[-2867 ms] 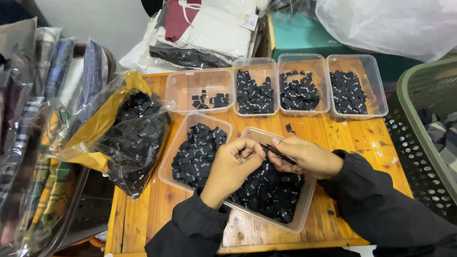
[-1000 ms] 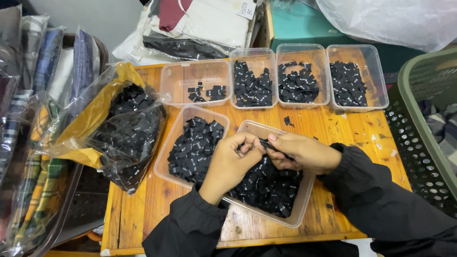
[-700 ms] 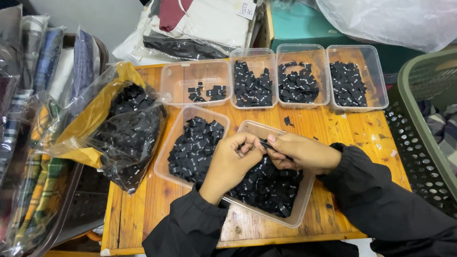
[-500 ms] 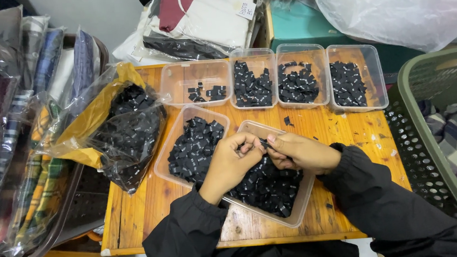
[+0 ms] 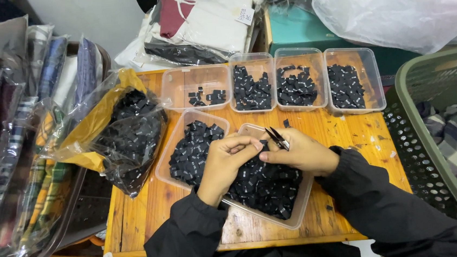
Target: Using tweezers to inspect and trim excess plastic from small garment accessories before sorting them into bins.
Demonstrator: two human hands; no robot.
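I see a wooden table as my landmark; a green basket stands at its right edge and a clear bag of black labels slumps over its left edge. Four clear tubs line its far side. Near its front sits a large tray heaped with black labels, another tray just left. Above the large tray my left hand is curled, fingertips pinching a label I can barely see; my right hand grips small scissors, blades nearly closed.
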